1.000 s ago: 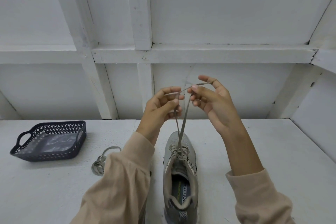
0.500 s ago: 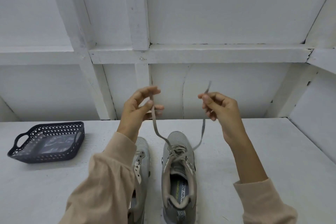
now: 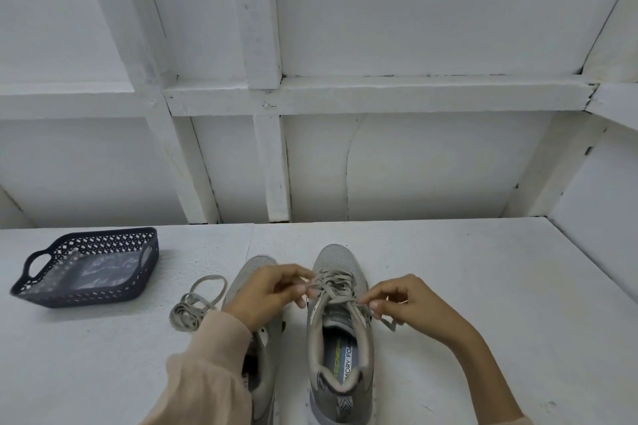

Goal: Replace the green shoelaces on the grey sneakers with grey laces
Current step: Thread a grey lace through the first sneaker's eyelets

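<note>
Left hand (image 3: 269, 290) and right hand (image 3: 411, 304) each pinch the grey lace (image 3: 333, 286) on either side of the laced sneaker (image 3: 341, 355); a loose lace coil (image 3: 191, 309) lies left of it.

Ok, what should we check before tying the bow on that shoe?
1. Left hand pinches one end of the flat grey lace: ok.
2. Right hand pinches the other end: ok.
3. Grey mesh sneaker being laced stands flat on the white table: ok.
4. Both ends equally long: cannot tell.
5. Coiled spare grey lace lies ready beside the other grey sneaker: ok.
6. Other sneaker laced: cannot tell, beige sleeve hides it.
</note>
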`<state>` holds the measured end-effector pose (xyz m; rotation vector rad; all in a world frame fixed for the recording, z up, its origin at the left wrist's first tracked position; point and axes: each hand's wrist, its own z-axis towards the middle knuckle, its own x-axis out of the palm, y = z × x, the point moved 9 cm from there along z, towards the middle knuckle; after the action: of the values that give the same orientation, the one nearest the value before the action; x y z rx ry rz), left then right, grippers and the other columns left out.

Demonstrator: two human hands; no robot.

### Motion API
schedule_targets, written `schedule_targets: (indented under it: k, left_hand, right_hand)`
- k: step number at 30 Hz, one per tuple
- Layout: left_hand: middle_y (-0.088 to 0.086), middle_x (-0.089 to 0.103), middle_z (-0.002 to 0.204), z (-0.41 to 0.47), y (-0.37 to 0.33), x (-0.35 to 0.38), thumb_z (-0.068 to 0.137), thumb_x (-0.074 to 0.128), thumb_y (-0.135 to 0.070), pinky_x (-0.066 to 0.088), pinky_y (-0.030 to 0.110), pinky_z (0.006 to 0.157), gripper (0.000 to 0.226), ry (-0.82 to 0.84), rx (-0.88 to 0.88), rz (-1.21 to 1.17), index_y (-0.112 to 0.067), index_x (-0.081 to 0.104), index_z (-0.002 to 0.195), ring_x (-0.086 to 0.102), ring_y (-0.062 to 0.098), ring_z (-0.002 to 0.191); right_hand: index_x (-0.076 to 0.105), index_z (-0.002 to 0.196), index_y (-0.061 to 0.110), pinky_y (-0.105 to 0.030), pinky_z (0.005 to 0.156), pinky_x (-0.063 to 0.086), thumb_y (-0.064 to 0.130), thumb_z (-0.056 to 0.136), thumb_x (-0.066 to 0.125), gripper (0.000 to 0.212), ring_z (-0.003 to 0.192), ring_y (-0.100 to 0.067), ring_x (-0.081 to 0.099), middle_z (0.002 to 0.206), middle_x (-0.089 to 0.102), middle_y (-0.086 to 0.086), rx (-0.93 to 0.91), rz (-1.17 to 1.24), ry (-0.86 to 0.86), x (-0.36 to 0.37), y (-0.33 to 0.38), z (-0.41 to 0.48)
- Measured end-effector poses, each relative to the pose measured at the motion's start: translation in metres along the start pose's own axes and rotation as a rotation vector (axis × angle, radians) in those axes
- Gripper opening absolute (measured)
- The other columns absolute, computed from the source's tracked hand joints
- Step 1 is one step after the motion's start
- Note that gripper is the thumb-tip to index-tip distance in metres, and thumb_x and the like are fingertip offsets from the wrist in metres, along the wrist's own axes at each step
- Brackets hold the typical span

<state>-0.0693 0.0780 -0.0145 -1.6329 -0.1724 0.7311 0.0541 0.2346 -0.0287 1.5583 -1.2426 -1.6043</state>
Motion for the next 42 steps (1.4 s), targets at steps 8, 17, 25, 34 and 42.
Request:
schedule_targets:
  k: [8,17,25,34,42]
  left_hand:
    - [-0.017,0.063,0.057,-0.005,0.006,-0.006,0.088,0.067,-0.016,0.04,0.016,0.056,0.017,-0.119,-0.032,0.153,-0.026,0.07,0.075,0.047,0.002,0.051]
    - [-0.021,0.054,0.047,-0.015,0.004,-0.003,0.084,0.07,-0.014,0.03,0.009,0.051,0.011,-0.06,-0.021,0.272,-0.024,0.072,0.08,0.044,0.0,0.044]
    - [-0.02,0.055,0.05,-0.018,0.002,-0.003,0.082,0.072,-0.01,0.029,0.011,0.05,0.024,-0.086,0.04,0.277,-0.033,0.07,0.074,0.039,0.003,0.043]
    - [-0.022,0.055,0.05,-0.019,-0.001,-0.003,0.081,0.072,-0.008,0.031,0.01,0.051,0.021,-0.118,0.073,0.292,-0.029,0.071,0.075,0.041,0.003,0.044]
    - [-0.024,0.059,0.065,-0.011,-0.01,0.005,0.074,0.063,-0.039,0.033,0.005,0.057,0.022,-0.118,0.194,0.454,-0.024,0.076,0.082,0.051,0.0,0.057]
  right_hand:
    - [0.075,0.076,0.028,-0.024,0.068,0.049,0.018,0.083,0.074,0.013,0.069,-0.013,0.062,0.081,0.073,0.004,-0.044,0.057,-0.141,0.0,-0.003,-0.005]
    - [0.08,0.084,0.017,-0.035,0.066,0.057,0.009,0.078,0.079,0.01,0.07,-0.026,0.068,0.077,0.075,-0.002,-0.003,0.127,-0.205,-0.002,-0.019,-0.014]
    - [0.08,0.079,0.014,-0.021,0.063,0.052,0.0,0.077,0.076,0.014,0.065,-0.019,0.067,0.073,0.071,0.001,-0.077,0.04,-0.214,-0.002,-0.005,-0.015]
    - [0.079,0.077,0.018,-0.022,0.061,0.054,0.003,0.078,0.076,0.016,0.065,-0.013,0.066,0.072,0.07,0.005,-0.087,-0.138,-0.223,-0.003,0.008,-0.013]
    - [0.079,0.08,0.015,-0.013,0.061,0.045,0.004,0.078,0.074,0.012,0.066,0.001,0.06,0.073,0.066,0.01,-0.083,-0.279,-0.152,0.004,0.022,-0.01]
